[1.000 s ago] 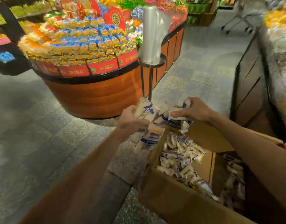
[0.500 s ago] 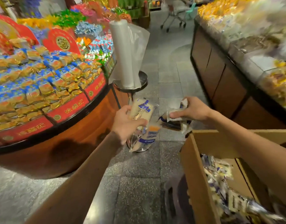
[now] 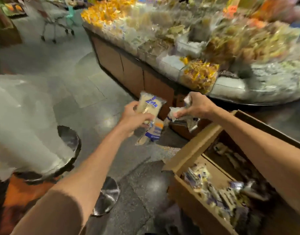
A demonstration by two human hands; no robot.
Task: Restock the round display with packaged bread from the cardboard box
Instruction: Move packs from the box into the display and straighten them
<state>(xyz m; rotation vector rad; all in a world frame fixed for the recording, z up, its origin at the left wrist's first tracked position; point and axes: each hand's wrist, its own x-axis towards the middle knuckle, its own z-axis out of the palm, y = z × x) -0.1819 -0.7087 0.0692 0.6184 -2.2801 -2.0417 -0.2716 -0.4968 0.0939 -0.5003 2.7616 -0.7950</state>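
Your left hand gripping bread packets, your right hand clutching more packets, cardboard box below right

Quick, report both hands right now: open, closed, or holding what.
Left hand: closed round a bunch of bread packets.
Right hand: closed round a second bunch of packets.

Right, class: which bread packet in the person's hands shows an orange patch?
The lower packet beneath the left hand, under the upright blue-logo packet; the crumpled packets in the right hand show none.
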